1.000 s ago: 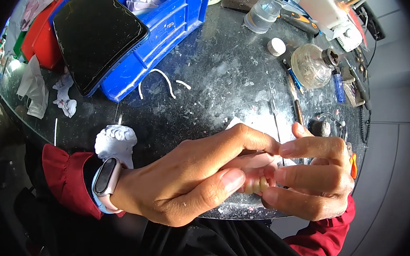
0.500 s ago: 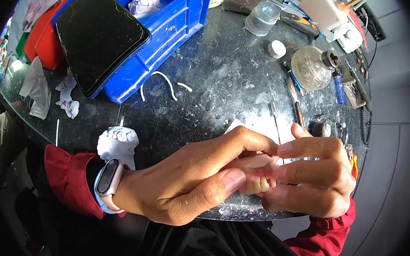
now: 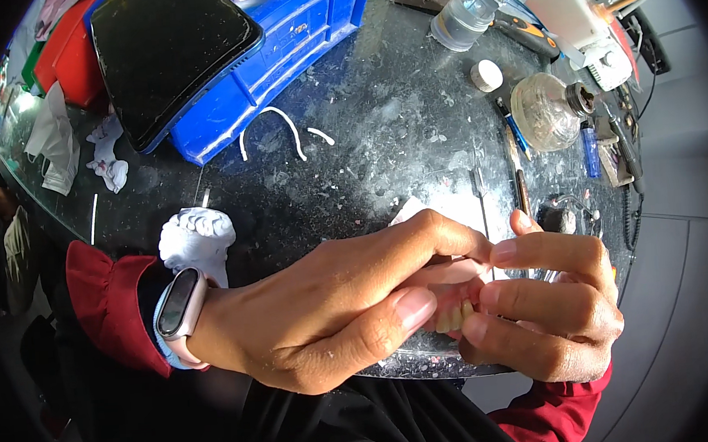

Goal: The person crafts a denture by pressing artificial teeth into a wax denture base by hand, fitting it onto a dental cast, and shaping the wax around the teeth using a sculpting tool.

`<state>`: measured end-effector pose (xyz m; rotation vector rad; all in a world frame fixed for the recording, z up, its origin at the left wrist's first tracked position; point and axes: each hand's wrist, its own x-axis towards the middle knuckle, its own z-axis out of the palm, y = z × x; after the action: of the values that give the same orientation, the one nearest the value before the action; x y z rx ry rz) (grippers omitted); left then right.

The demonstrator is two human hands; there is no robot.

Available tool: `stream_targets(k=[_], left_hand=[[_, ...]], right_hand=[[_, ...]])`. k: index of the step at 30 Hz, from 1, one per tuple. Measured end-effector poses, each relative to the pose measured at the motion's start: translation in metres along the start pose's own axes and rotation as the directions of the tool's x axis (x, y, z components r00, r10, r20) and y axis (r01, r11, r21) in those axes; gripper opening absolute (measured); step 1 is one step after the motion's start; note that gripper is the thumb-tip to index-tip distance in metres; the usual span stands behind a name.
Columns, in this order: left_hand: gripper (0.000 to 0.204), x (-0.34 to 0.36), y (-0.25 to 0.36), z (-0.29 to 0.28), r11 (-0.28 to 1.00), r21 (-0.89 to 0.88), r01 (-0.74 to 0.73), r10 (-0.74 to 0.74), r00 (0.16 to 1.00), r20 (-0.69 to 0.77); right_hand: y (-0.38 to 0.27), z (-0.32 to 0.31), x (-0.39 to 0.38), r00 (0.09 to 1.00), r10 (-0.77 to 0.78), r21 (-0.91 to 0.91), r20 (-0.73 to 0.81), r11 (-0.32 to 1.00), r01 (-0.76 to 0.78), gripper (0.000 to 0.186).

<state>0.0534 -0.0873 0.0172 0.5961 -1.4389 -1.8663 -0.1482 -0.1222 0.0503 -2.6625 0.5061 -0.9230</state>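
Between both hands, over the front edge of the bench, is a denture (image 3: 449, 319) with a pink base and a row of yellowish teeth. My left hand (image 3: 335, 304) holds it from the left, thumb on the near side by the teeth and index finger arched over the top. From the right, the fingertips of my right hand (image 3: 557, 305) press against the pink base and the end teeth. Parts of the denture are hidden behind my fingers. Left of my left hand, a white plaster dental cast (image 3: 197, 238) rests on the bench.
A blue crate (image 3: 293, 49) with a black tablet (image 3: 174, 57) leaning on it stands at the far left. At the right are a round glass burner (image 3: 545, 113), a glass jar (image 3: 463, 21), a white cap (image 3: 486, 75) and several slim tools. A crumpled mask (image 3: 55, 143) lies at the left.
Both hands and the denture have shifted slightly right in view. My right fingertips sit a little differently on the denture's end, and both hands keep hold of it.
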Motion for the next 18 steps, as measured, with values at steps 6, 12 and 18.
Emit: stream_targets(k=[6,12,18], left_hand=[[0.046,-0.003,-0.003,0.0,0.998,-0.043,0.043,-0.042,0.999,0.012],[0.048,0.001,-0.011,-0.002,0.981,0.124,-0.15,0.151,0.988,-0.004],[0.049,0.002,0.0,0.0,0.992,0.078,-0.095,0.095,0.995,-0.001]], right_hand=[[0.002,0.003,-0.002,0.999,-0.019,0.033,-0.042,0.999,0.02,0.026],[0.005,0.005,-0.002,0.998,0.027,0.118,-0.062,0.993,-0.02,0.035],[0.002,0.006,-0.001,0.994,0.067,0.043,-0.084,0.997,-0.063,0.04]])
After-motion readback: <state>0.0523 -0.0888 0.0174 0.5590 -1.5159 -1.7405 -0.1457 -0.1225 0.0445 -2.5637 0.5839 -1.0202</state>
